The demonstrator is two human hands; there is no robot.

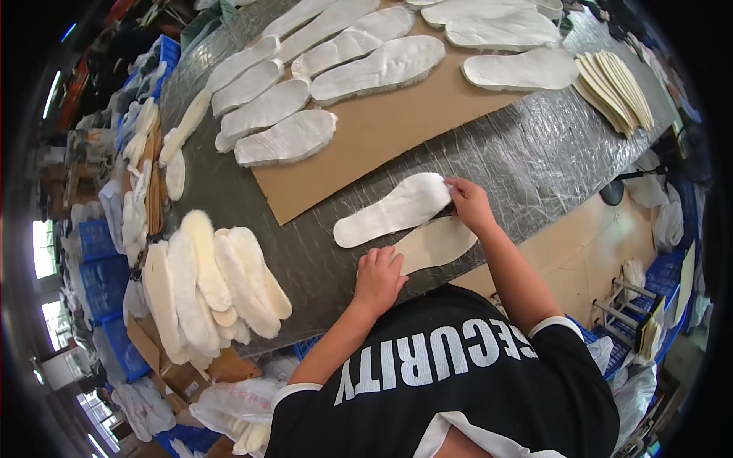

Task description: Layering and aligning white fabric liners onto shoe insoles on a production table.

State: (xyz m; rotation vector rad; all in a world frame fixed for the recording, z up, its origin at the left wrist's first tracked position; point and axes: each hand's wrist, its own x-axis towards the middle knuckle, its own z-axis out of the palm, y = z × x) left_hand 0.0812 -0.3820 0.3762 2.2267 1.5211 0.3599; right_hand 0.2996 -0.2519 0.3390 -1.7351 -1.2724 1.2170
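Observation:
A white fleecy insole (393, 210) lies on the plastic-wrapped table (534, 153) in front of me. My right hand (469, 202) pinches its right end. Just below it lies a flat beige insole board (435, 243). My left hand (378, 278) rests with its fingers on the left end of that board. The two pieces lie side by side and partly overlap near my right hand.
A brown cardboard sheet (382, 130) carries several white fleecy insoles (286, 139). A pile of fleecy insoles (210, 282) sits at my left. Stacked beige boards (615, 88) lie far right. Blue crates (99, 267) and bags stand around the table.

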